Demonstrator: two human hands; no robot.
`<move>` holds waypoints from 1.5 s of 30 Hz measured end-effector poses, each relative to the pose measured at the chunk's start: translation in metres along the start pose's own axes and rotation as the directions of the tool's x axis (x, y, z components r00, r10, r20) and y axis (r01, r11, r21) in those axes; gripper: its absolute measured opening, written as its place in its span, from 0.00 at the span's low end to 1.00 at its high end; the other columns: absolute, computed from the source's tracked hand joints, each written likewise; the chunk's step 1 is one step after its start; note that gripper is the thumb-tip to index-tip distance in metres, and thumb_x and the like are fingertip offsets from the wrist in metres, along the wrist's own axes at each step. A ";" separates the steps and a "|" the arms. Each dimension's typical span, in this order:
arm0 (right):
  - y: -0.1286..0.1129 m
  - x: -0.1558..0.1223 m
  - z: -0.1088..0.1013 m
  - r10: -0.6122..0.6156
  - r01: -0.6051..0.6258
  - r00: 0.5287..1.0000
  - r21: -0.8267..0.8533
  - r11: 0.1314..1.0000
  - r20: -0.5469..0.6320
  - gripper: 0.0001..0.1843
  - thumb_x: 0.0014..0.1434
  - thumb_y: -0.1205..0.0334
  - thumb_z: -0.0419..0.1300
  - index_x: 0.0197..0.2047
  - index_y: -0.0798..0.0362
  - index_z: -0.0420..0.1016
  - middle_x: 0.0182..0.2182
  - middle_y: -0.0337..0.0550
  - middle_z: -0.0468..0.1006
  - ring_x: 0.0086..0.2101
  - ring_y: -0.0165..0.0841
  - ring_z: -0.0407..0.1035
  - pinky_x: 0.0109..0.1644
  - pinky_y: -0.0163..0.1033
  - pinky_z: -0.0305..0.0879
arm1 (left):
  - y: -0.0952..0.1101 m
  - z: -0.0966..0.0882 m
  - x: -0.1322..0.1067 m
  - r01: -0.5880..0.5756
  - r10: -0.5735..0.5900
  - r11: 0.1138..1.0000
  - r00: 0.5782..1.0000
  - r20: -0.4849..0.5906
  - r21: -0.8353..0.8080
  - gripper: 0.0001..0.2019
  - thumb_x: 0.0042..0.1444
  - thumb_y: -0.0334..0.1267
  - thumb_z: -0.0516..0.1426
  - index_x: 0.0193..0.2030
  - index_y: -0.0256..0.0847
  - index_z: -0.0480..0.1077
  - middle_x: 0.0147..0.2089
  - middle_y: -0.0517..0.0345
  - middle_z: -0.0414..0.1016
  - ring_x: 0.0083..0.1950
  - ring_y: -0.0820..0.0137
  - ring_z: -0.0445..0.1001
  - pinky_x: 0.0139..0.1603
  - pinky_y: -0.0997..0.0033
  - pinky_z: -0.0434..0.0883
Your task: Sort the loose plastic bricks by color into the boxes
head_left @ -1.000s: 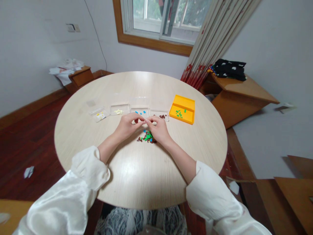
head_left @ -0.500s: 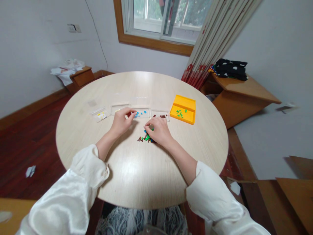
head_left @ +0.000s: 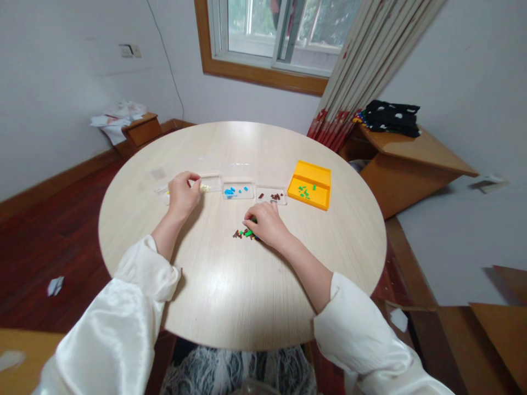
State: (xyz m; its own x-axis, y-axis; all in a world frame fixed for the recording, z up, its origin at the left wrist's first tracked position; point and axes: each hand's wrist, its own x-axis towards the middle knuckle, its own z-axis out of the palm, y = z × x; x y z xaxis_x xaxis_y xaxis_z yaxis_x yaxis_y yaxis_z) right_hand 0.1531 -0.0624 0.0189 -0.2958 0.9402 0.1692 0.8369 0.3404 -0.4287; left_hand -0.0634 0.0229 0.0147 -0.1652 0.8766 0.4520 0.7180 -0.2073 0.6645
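My left hand (head_left: 183, 194) is closed in a pinch over the near left corner of a clear box (head_left: 214, 190) with pale yellow pieces (head_left: 204, 187). Whatever lies between its fingertips is too small to make out. My right hand (head_left: 267, 224) bends over a small pile of mixed building bricks (head_left: 248, 233), green and brown ones showing. Its thumb and fingers are drawn together at the pile's top, and part of the pile is hidden under the palm. Beyond sit a clear box with blue bricks (head_left: 229, 192) and another with brown bricks (head_left: 276, 197).
A yellow open case (head_left: 317, 197) with green bricks (head_left: 303, 192) stands at the right. Partly behind my left hand is another clear box (head_left: 162, 189). The round table (head_left: 230, 291) has its near edge close to my body.
My left hand has moved left from the box of blue bricks to the box of pale yellow pieces. Blue at my right fingertips no longer shows; that hand stays at the pile.
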 end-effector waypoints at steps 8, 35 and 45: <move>0.001 0.001 0.001 -0.009 0.009 1.000 0.044 0.999 0.002 0.04 0.54 0.70 0.63 0.28 0.55 0.74 0.31 0.43 0.76 0.38 0.35 0.67 0.44 0.41 0.51 | -0.009 0.005 0.003 0.026 -0.026 0.999 0.999 0.028 0.019 0.07 0.48 0.33 0.53 0.31 0.37 0.72 0.32 0.53 0.74 0.35 0.65 0.69 0.45 0.65 0.65; 0.007 0.006 0.002 -0.019 0.051 0.982 0.172 0.984 -0.186 0.05 0.58 0.69 0.56 0.32 0.53 0.71 0.34 0.42 0.75 0.38 0.34 0.66 0.45 0.40 0.55 | 0.044 0.018 -0.041 -0.049 0.342 0.885 0.743 0.576 -0.462 0.09 0.51 0.40 0.58 0.32 0.38 0.78 0.31 0.54 0.79 0.31 0.70 0.72 0.35 0.69 0.69; 0.006 0.005 0.000 -0.049 0.132 0.947 0.246 0.960 -0.317 0.05 0.57 0.71 0.58 0.31 0.52 0.72 0.33 0.42 0.76 0.38 0.34 0.68 0.45 0.39 0.61 | 0.051 0.026 -0.050 0.499 0.170 0.587 0.695 0.699 -0.638 0.14 0.40 0.42 0.67 0.31 0.35 0.78 0.29 0.50 0.79 0.28 0.71 0.74 0.38 0.64 0.73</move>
State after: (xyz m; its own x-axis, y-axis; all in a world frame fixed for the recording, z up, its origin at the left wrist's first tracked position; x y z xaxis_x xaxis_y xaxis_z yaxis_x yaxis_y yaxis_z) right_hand 0.1566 -0.0556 0.0173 -0.1751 0.8693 0.4623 0.6517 0.4542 -0.6074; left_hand -0.0005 -0.0207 0.0106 0.4799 0.8772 0.0110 -0.0927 0.0383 0.9950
